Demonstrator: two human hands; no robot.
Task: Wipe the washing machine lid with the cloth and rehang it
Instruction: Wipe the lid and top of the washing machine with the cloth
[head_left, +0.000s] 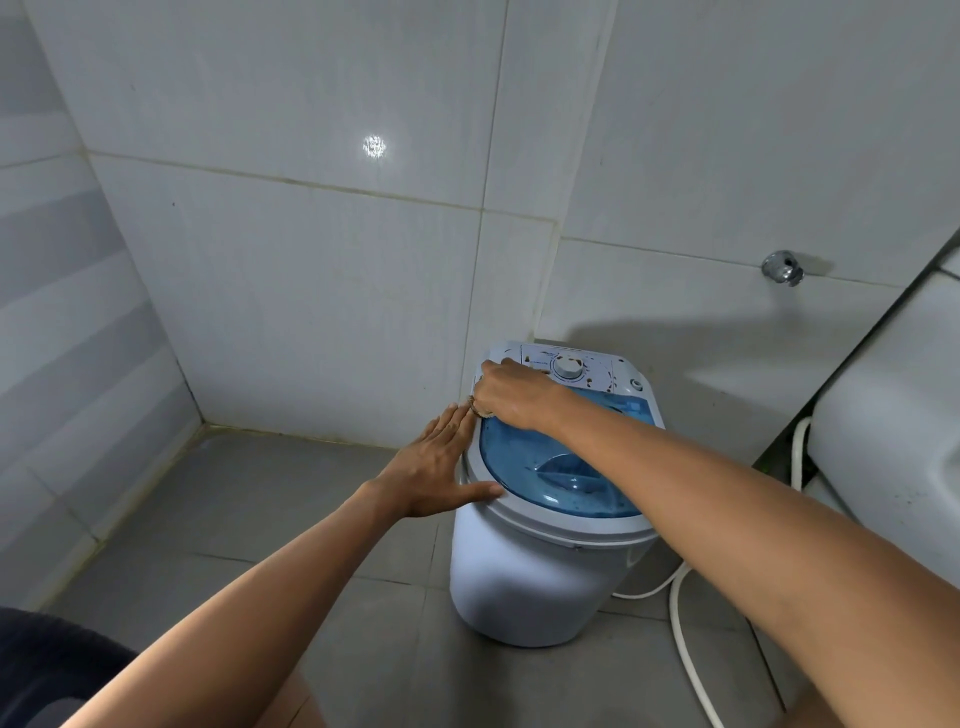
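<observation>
A small white washing machine (524, 582) stands on the floor against the tiled wall. Its blue see-through lid (550, 483) is down. Behind the lid, the control panel (597, 371) carries a round dial and brown spots. My right hand (511, 395) is fisted at the lid's back left corner, pressing down. A small brownish bit of cloth (479, 408) peeks out under its fingers; the rest is hidden. My left hand (441, 465) lies flat and open against the machine's left rim, thumb on the rim's front.
A white hose (685, 644) runs across the grey floor tiles to the right of the machine. A white basin or fixture (893, 415) stands at the right edge. A chrome tap (782, 267) sticks out of the wall above.
</observation>
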